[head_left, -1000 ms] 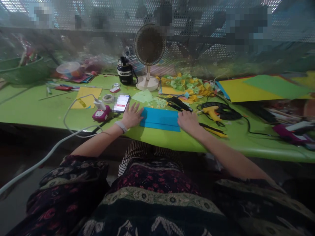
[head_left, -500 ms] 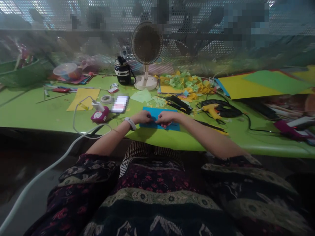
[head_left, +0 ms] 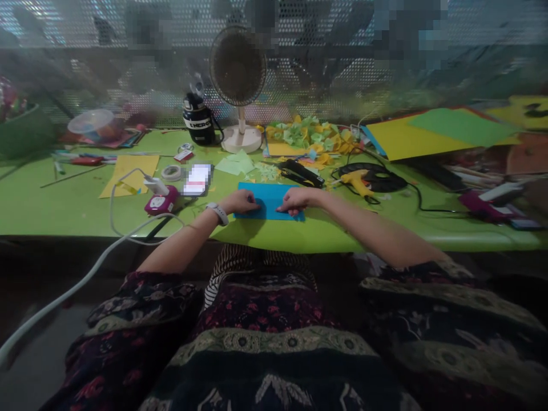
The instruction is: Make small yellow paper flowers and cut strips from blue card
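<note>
Inward both hands have slid: I see the left hand (head_left: 241,201) and right hand (head_left: 297,199) curled on a flat bright-blue paper rectangle (head_left: 269,194) just left of a yellow glue gun (head_left: 353,181); whether they pinch it, I cannot tell.

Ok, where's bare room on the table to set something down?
Bare green tabletop runs between the blue paper and the front edge; more lies left of the pink socket, in front of the yellow sheet. Crowded behind the blue paper: paper cutouts, glue gun.
</note>
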A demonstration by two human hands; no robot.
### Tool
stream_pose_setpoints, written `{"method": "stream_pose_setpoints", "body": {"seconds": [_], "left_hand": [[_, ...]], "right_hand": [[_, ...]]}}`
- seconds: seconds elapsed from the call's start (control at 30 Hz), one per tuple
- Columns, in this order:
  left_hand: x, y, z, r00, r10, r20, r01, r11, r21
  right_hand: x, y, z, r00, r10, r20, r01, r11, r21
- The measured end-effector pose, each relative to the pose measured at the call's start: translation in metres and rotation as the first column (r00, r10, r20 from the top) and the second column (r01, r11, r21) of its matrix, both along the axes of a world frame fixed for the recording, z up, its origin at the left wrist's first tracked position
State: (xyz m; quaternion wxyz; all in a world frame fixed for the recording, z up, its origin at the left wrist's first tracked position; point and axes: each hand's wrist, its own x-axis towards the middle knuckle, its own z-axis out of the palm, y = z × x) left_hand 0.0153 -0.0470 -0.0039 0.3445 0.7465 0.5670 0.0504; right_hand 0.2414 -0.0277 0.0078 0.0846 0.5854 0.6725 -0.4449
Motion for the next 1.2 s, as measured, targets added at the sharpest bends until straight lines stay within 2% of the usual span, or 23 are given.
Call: {"method": "stream_pose_setpoints", "body": {"seconds": [0.13, 0.23, 0.37, 0.5, 0.6, 0.93, 1.2], "left_hand": [[-0.004, 0.001, 0.001, 1.0, -0.002, 0.027, 0.002, 1.0, -0.02], [0.002, 0.005, 0.006, 1.0, 0.007, 0.023, -0.007, 0.999, -0.032], [0.037, 0.012, 0.014, 0.999, -0.018, 0.027, 0.02, 0.997, -0.074], [0.078, 0.013, 0.013, 0.996, -0.088, 0.033, 0.092, 0.984, -0.15], [0.085, 0.013, 0.007, 0.995, -0.103, 0.014, 0.104, 0.981, -0.164], [0.05, 0.02, -0.001, 0.998, -0.069, 0.01, 0.069, 0.967, -0.244], [-0.04, 0.019, 0.007, 0.993, 0.018, -0.115, -0.047, 0.965, -0.259]], "right_hand": [[0.037, -0.005, 0.003, 0.999, -0.009, 0.047, 0.01, 1.0, -0.022], [0.05, -0.01, 0.006, 0.997, -0.062, 0.052, 0.064, 0.998, -0.025], [0.051, -0.012, 0.007, 0.997, -0.076, 0.029, 0.077, 0.997, -0.033], [0.051, -0.01, 0.004, 0.998, -0.062, 0.031, 0.062, 0.998, -0.023], [0.053, -0.01, 0.001, 0.997, -0.072, 0.011, 0.073, 0.997, -0.016], [0.059, -0.009, 0.002, 0.997, -0.079, 0.001, 0.079, 0.996, -0.039], [0.07, -0.006, -0.002, 0.997, -0.078, 0.009, 0.078, 0.997, -0.021]]}}
